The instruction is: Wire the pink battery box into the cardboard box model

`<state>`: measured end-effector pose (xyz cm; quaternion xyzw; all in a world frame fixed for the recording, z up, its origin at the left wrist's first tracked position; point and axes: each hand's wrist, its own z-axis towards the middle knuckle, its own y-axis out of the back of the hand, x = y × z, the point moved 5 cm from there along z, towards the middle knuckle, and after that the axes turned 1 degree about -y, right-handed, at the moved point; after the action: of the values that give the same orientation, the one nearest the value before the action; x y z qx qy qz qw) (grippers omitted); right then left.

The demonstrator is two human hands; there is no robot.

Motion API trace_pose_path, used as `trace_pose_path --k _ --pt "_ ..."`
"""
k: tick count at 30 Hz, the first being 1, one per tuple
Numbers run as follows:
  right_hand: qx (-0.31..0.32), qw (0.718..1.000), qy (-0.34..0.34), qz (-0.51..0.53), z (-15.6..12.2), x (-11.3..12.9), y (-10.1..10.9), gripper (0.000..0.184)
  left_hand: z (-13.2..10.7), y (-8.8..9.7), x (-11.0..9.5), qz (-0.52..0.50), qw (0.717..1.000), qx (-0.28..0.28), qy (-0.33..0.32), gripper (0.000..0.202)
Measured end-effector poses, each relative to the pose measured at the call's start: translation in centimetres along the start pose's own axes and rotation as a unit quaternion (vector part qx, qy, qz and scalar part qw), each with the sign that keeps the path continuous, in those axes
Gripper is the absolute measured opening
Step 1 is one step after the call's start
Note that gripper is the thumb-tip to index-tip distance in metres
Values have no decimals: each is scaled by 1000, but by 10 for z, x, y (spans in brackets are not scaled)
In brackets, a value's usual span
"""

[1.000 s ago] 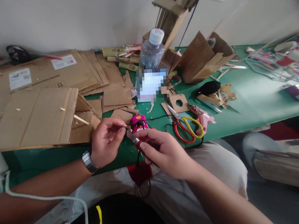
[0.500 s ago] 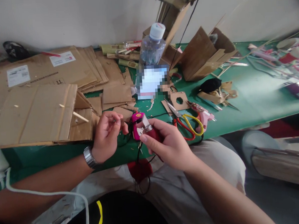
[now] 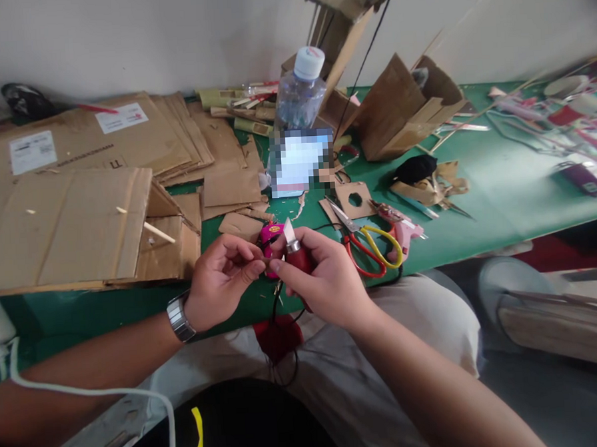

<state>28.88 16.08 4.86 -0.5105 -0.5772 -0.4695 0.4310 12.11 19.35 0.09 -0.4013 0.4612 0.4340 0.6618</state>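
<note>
a plain pale grey wall [image 3: 119,46] rises behind a long green-topped table [image 3: 507,189], whose surface catches a soft sheen of light toward the right, while below its edge there a rounded grey seat-like shape [image 3: 514,279] stands in dim shade.

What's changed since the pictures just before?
The right hand drew the knife away from the small piece in the left hand, turned its blade upward in the picture, then came back in, thumb against or near the piece. Nothing was let go. The scissors and glue gun stayed put.
</note>
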Motion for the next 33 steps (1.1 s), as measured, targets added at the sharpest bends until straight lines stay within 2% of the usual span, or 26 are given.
trace_pose_path --k 5,8,10,14,17,20,22,27,33 --pt "2 997 -3 83 3 -1 -1 33 0 -4 -4 -10 999 43 -10 20" --pt "8 995 -12 97 4 -3 -1 41 -1 -6 -6 20 997 71 -7 14" --pt "14 997 -19 80 3 -3 -1 43 -1 -5 -6 30 997 65 -7 17" --pt "22 997 -32 70 -3 3 5 38 1 3 1 3 1000 5 14 18" --pt "85 989 -72 100 -7 5 4 38 3 7 6 -12 999 -20 22 21" --pt "176 975 -109 77 -11 4 -3 37 5 7 5 17 1000 -12 16 21" --pt "213 969 -115 53 -13 2 -7 42 5 6 2 48 999 2 1 19" --pt "236 964 -114 39 -12 -1 -12 48 3 2 -8 62 995 42 -65 13" --pt "249 957 -140 47 -13 -4 -11 49 2 0 -14 82 989 54 -111 11"
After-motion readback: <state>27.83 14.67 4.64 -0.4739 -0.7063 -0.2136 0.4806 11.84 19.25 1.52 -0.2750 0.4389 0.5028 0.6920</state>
